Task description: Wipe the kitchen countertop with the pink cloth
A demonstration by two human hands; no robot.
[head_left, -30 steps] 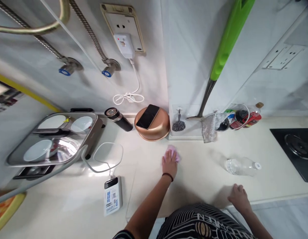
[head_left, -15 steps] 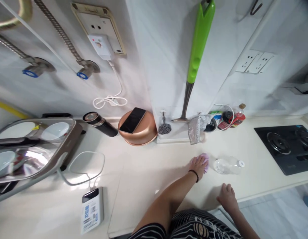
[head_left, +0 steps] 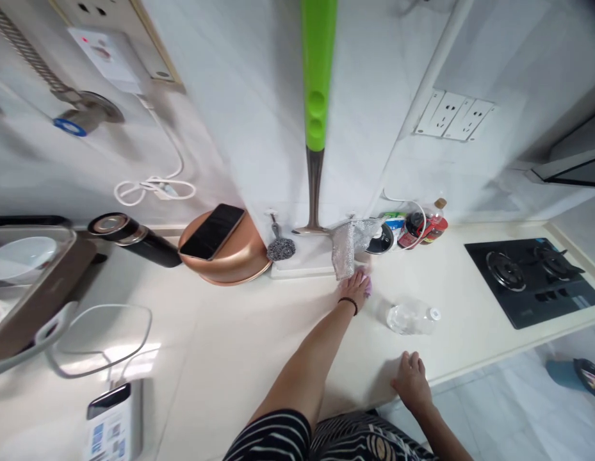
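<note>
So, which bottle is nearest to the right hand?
The clear white-capped bottle lying on the counter beyond the right hand; the dark bottles stand by the wall.

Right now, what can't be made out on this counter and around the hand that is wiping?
- Pink cloth, head view: mostly under the left hand; whether the fingers grip it is hidden.
- Power bank: cut by the bottom edge, label too small to read.
- Dish tray: cut by the left edge and blurred.
- Sauce bottles: labels too small, partly behind a white cord.
- Clear bottle: contents unclear.
</note>
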